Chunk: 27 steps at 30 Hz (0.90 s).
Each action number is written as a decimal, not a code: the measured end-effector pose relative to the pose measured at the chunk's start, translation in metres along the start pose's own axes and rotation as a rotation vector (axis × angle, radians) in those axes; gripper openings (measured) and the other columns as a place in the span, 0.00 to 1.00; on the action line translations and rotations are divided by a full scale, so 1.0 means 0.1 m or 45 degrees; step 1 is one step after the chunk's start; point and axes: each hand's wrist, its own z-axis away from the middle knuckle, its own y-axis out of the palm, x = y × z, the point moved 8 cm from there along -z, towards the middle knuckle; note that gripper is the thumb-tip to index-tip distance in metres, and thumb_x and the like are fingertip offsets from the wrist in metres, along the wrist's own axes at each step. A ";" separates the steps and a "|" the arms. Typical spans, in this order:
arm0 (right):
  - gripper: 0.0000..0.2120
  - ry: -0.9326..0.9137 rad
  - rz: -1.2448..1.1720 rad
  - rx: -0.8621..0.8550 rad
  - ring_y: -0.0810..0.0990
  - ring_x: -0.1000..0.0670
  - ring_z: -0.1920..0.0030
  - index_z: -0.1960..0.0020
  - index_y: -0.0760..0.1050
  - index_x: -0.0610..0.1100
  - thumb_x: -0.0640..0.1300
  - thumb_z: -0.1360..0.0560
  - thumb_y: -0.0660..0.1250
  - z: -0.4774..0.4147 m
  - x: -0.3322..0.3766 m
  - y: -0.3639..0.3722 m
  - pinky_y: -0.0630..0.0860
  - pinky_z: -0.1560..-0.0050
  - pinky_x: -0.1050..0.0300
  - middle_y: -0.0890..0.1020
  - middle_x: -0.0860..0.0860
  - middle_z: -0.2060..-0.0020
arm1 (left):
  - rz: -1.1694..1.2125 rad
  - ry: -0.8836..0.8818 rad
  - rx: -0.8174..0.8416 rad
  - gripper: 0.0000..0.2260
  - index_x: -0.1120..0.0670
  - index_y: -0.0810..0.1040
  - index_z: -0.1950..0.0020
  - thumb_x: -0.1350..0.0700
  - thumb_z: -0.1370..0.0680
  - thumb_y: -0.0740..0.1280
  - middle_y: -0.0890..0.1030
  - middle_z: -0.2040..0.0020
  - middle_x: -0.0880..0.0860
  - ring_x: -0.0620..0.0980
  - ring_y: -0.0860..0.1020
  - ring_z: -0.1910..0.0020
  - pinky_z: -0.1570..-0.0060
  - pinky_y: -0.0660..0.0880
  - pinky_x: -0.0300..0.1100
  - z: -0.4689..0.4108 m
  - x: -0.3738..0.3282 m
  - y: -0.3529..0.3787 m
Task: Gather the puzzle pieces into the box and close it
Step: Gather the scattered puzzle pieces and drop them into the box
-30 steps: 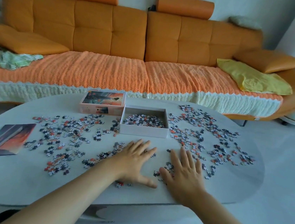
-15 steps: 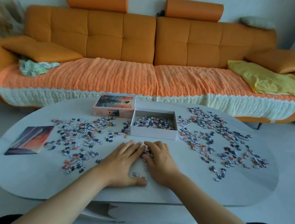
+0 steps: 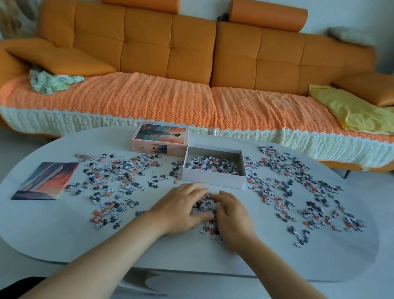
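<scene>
An open white box [image 3: 213, 182] stands at the middle of the table, with a layer of puzzle pieces [image 3: 214, 164] inside. Its lid [image 3: 158, 142], printed with a sunset picture, lies just left of it. In front of the box my left hand [image 3: 177, 208] and my right hand [image 3: 235, 217] face each other, fingers curled round a small heap of pieces [image 3: 206, 202] squeezed between them. A few pieces [image 3: 210, 229] lie loose under my right wrist. More loose pieces are spread on the left [image 3: 114, 176] and on the right [image 3: 297, 185] of the table.
A printed picture card [image 3: 46, 180] lies at the table's left end. The pale oval table [image 3: 59, 229] has bare surface along its near edge. Behind it runs an orange sofa [image 3: 168, 50] with a yellow cloth [image 3: 359, 113] and a green cloth [image 3: 49, 81].
My hands, flat and apart a second ago, have swept together, raking pieces into one heap. Their fingers now curl round that heap just in front of the box.
</scene>
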 end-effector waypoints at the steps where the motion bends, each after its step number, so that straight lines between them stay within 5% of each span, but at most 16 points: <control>1: 0.18 -0.037 0.086 0.060 0.64 0.50 0.27 0.30 0.71 0.49 0.43 0.18 0.54 0.02 0.01 0.07 0.57 0.28 0.56 0.70 0.52 0.29 | -0.015 0.015 0.052 0.42 0.48 0.51 0.20 0.26 0.27 0.53 0.48 0.20 0.46 0.46 0.48 0.22 0.24 0.51 0.50 0.01 0.01 0.03; 3: 0.20 -0.080 0.163 0.126 0.56 0.51 0.23 0.25 0.64 0.49 0.45 0.17 0.53 0.02 0.03 0.16 0.48 0.24 0.55 0.63 0.51 0.25 | -0.100 0.024 0.181 0.50 0.48 0.43 0.20 0.23 0.32 0.56 0.40 0.20 0.46 0.46 0.40 0.22 0.23 0.44 0.48 0.05 0.03 0.12; 5: 0.22 -0.086 0.129 0.147 0.56 0.51 0.23 0.23 0.60 0.49 0.43 0.17 0.53 -0.01 0.09 0.18 0.50 0.24 0.57 0.62 0.51 0.24 | -0.159 0.020 0.209 0.54 0.50 0.41 0.20 0.22 0.34 0.58 0.40 0.20 0.47 0.47 0.39 0.22 0.25 0.40 0.44 0.09 0.03 0.14; 10: 0.28 -0.037 -0.106 0.236 0.69 0.51 0.30 0.22 0.56 0.53 0.36 0.20 0.54 -0.08 0.23 0.23 0.61 0.39 0.69 0.70 0.51 0.28 | 0.125 0.037 -0.014 0.37 0.47 0.62 0.25 0.34 0.29 0.69 0.67 0.28 0.46 0.45 0.62 0.28 0.28 0.62 0.42 0.12 -0.02 -0.16; 14: 0.25 -0.079 -0.142 0.194 0.76 0.58 0.45 0.26 0.64 0.55 0.37 0.20 0.54 -0.18 0.35 0.09 0.70 0.50 0.73 0.72 0.56 0.31 | 0.102 -0.061 0.072 0.42 0.47 0.55 0.22 0.30 0.29 0.65 0.59 0.23 0.45 0.45 0.57 0.25 0.28 0.61 0.47 0.17 0.16 -0.27; 18: 0.18 -0.307 0.305 0.226 0.76 0.53 0.41 0.31 0.71 0.53 0.48 0.20 0.61 -0.27 0.45 -0.12 0.75 0.39 0.53 0.76 0.55 0.36 | -0.064 -0.126 0.197 0.49 0.46 0.49 0.21 0.25 0.33 0.63 0.53 0.23 0.44 0.47 0.53 0.25 0.28 0.60 0.51 0.19 0.35 -0.28; 22: 0.40 -0.309 0.824 0.490 0.68 0.47 0.37 0.25 0.57 0.50 0.73 0.29 0.55 -0.17 0.27 0.07 0.72 0.38 0.47 0.65 0.48 0.35 | -0.068 -0.090 0.224 0.42 0.46 0.56 0.21 0.30 0.29 0.65 0.58 0.28 0.45 0.45 0.56 0.27 0.30 0.62 0.48 0.18 0.36 -0.21; 27: 0.26 -0.386 0.669 0.404 0.71 0.47 0.42 0.31 0.67 0.51 0.63 0.23 0.59 -0.23 0.42 0.21 0.73 0.44 0.51 0.68 0.49 0.41 | 0.049 -0.059 0.043 0.26 0.50 0.71 0.28 0.41 0.23 0.67 0.70 0.39 0.46 0.43 0.65 0.36 0.35 0.68 0.46 0.08 0.36 -0.25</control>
